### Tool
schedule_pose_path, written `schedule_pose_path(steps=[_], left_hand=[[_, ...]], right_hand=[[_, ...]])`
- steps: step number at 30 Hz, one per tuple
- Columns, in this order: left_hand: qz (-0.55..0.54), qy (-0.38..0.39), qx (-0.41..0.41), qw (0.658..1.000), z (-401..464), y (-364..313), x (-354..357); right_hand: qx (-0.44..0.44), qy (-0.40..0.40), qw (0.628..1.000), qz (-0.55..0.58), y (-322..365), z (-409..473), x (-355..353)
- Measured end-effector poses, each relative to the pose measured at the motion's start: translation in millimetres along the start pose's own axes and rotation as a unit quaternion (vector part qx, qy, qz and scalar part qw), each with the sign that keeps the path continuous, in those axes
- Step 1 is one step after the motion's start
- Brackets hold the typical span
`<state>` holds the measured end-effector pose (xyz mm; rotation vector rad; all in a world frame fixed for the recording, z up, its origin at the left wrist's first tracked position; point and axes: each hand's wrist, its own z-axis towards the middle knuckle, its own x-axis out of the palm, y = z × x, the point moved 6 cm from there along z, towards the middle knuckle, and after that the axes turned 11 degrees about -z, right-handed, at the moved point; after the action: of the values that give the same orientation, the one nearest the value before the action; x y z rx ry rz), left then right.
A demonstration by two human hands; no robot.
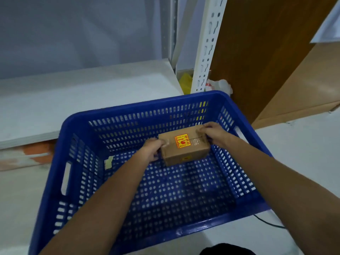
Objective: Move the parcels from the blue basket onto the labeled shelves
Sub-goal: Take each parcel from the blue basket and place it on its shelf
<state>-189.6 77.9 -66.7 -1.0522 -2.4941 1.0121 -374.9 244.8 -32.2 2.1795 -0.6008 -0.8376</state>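
Note:
A small brown cardboard parcel (184,147) with a red and yellow sticker on top sits inside the blue perforated basket (77,162), towards its far side. My left hand (153,149) grips the parcel's left end, fingers curled round it. My right hand (213,132) grips its right end from above. No other parcel shows in the basket. The white shelf board (82,96) lies just beyond the basket to the left, with nothing on it.
A white slotted shelf upright (207,45) rises behind the basket. A brown wooden panel (266,52) stands at the right. Yellow and white plastic bags (185,82) lie behind the upright. A strip of tape (108,161) sticks to the basket's inner left wall. A black cable (266,221) runs on the floor.

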Motion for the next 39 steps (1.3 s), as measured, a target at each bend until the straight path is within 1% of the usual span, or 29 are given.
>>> schedule_pose_path(steps=[4, 8, 12, 16, 20, 21, 24, 27, 29, 32, 34, 36, 39], left_hand=[[-0.051, 0.005, 0.014, 0.999, -91, -68, -11], [-0.104, 0.004, 0.036, 0.994, -194, -161, -22], [-0.158, -0.015, 0.04, 0.986, -300, -245, -36], [-0.174, -0.012, 0.034, 0.984, -406, -325, -41], [-0.196, 0.033, 0.031, 0.98, -509, -403, -40], [-0.196, 0.045, 0.034, 0.979, -533, -420, -41], [-0.211, 0.069, 0.055, 0.973, -597, -468, -42], [-0.234, 0.083, 0.104, 0.963, -644, -509, -48], [-0.233, 0.092, 0.113, 0.961, -669, -528, -51], [-0.236, 0.109, 0.118, 0.958, -697, -550, -56], [-0.249, 0.108, 0.139, 0.952, -709, -560, -64], [-0.266, 0.104, 0.162, 0.944, -715, -567, -72], [-0.269, 0.096, 0.183, 0.941, -718, -574, -81]], right_hand=[[-0.023, -0.035, 0.999, -0.005, 78, -65, -29], [-0.02, -0.02, 0.999, 0.029, 169, -141, -68], [-0.009, 0.0, 0.997, 0.074, 255, -221, -113], [-0.002, 0.036, 0.992, 0.123, 340, -308, -162], [0.016, 0.133, 0.971, 0.199, 422, -388, -201], [0.01, 0.144, 0.968, 0.205, 442, -405, -210], [-0.013, 0.14, 0.966, 0.218, 497, -444, -239], [-0.056, 0.143, 0.959, 0.238, 545, -477, -262], [-0.083, 0.15, 0.949, 0.266, 571, -493, -273], [-0.122, 0.198, 0.926, 0.297, 603, -513, -279], [-0.152, 0.214, 0.921, 0.287, 622, -522, -279], [-0.173, 0.214, 0.924, 0.264, 637, -526, -277], [-0.158, 0.219, 0.942, 0.2, 644, -528, -273]])
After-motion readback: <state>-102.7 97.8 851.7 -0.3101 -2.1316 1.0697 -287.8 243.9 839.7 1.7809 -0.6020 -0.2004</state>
